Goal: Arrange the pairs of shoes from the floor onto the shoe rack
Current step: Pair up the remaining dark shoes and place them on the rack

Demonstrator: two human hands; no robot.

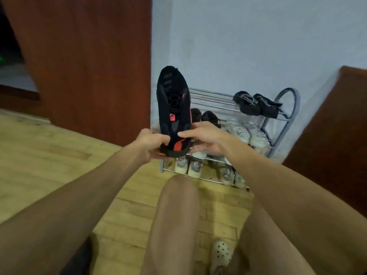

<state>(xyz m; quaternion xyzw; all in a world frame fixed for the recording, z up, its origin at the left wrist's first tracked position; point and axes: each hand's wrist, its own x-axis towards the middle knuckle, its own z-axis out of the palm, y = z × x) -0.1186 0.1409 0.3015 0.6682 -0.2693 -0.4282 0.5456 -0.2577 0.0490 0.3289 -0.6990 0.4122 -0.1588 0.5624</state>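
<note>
Both hands held one black shoe (pixel 173 108) with red trim up in front of the rack (pixel 286 120), heel toward the person and toe pointing up and away. The left hand (pixel 152 144) was curled shut around the heel's left side; the right hand (pixel 204 137) was closed more loosely on the right side, thumb laid across the heel. The shoe hung above the rack's left end, not yet resting on any shelf. On the top shelf a dark pair (pixel 257 106) sat at the right end, leaving bare bars to the left. The middle shelf held a dark pair (pixel 204 117) at its left and a pale pair (pixel 248 133) at its right; the bottom shelf carried more pale shoes (pixel 190 165). A white clog (pixel 220 255) lay on the floor (pixel 49 147) by the person's legs. The free space looked to be the top shelf's left end. The risk, as I judged it, was the narrow bars: a shoe set down tilted could slip between or off them, or its toe could knock the pair below. Its mate was not in view, so room beside it had to be kept.
</note>
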